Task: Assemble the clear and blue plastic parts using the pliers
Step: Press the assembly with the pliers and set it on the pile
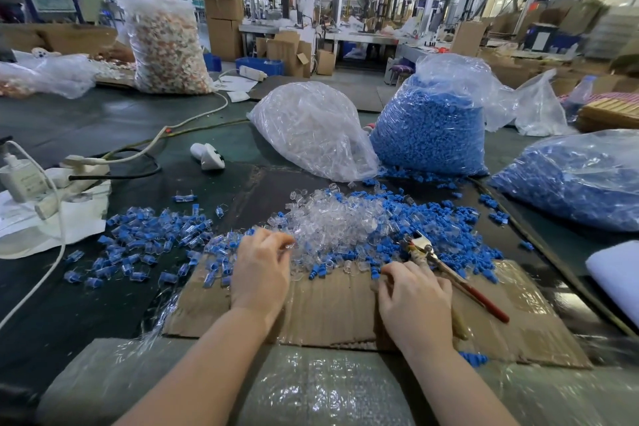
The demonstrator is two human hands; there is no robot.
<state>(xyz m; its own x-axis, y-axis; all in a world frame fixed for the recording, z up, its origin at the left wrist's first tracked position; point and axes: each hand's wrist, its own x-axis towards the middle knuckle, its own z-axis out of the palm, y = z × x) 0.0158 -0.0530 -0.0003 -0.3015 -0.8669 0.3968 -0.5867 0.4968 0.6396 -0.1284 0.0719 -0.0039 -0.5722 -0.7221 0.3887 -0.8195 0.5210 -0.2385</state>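
Left hand (262,266): we see it at the near edge of the clear parts (325,221), fingers (281,240) curled and pinching one small clear piece.
Right hand (415,301): we see it palm down on the cardboard sheet (332,308), fingers bent and narrow; we cannot tell whether they hold anything.
Pliers (449,270): red-handled, lying just beside the right hand, tip among the blue parts (449,228).
Clear parts: loose heap in the middle of the tabletop (69,304).
Blue parts: spread right of the clear heap.
Joined pieces (145,245): we count a scatter of them left of the left hand.
Bags: one of clear parts (311,131), one of blue (432,128), behind the heaps.
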